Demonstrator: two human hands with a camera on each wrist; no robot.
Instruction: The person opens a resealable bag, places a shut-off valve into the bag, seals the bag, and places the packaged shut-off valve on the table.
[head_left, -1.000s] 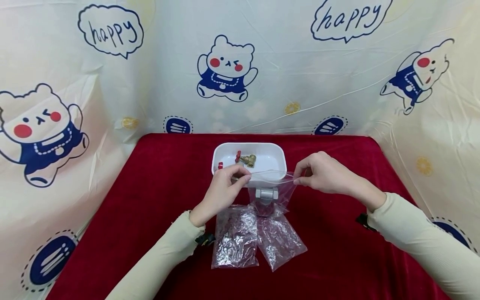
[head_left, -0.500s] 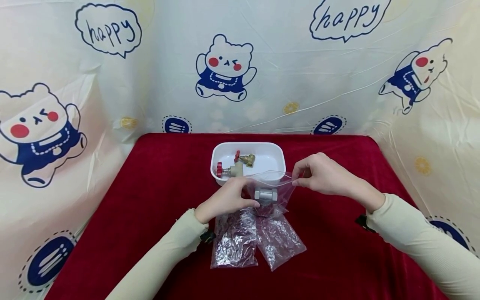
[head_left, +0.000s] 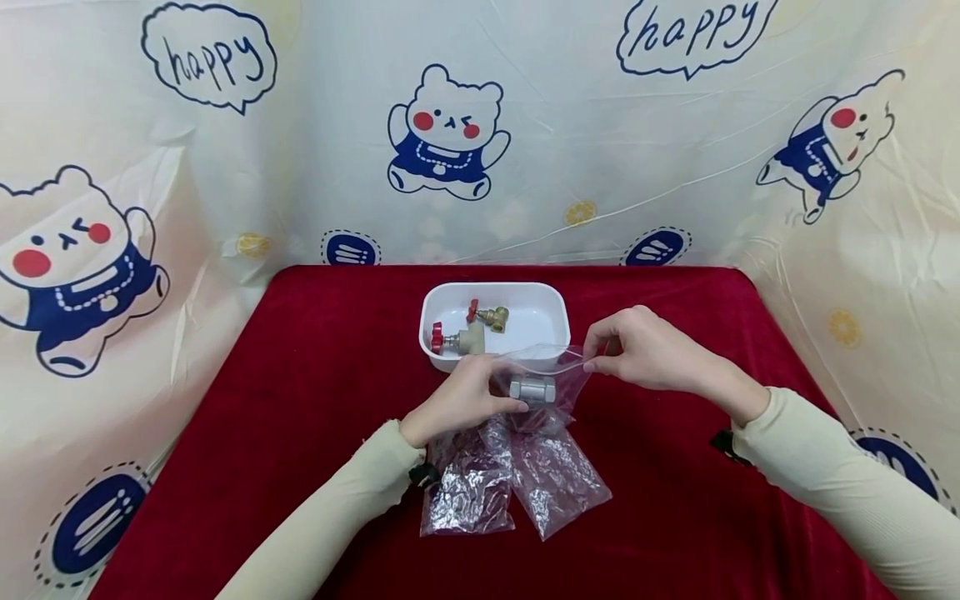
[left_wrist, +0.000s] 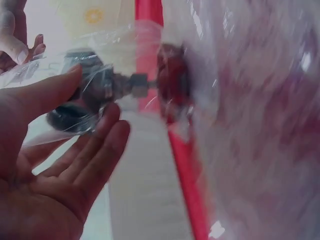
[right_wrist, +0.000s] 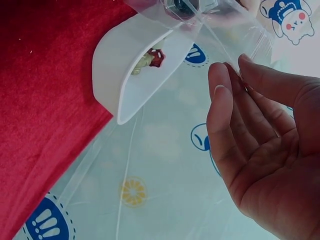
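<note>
A grey metal valve (head_left: 533,389) hangs inside a clear zip bag (head_left: 573,385), in front of the white tray. My left hand (head_left: 468,396) grips the valve through the plastic, thumb on one side and fingers on the other, as the left wrist view shows. In that view the valve's red handwheel (left_wrist: 172,80) points away from the palm, with film over it. My right hand (head_left: 637,346) pinches the bag's upper right corner between thumb and fingertips. In the right wrist view the bag stretches from those fingertips (right_wrist: 220,75) towards the valve.
Inside the white tray (head_left: 558,312) lie a brass valve (head_left: 493,317) and a beige valve (head_left: 471,338), both with red handwheels. Two crinkled clear bags (head_left: 468,496) (head_left: 562,479) lie on the red cloth (head_left: 315,367) nearer me. A printed curtain (head_left: 562,150) rises behind the table.
My left hand has let go of the bag's upper left edge and moved down to grip the valve through the plastic. My right hand keeps its pinch, nearly still.
</note>
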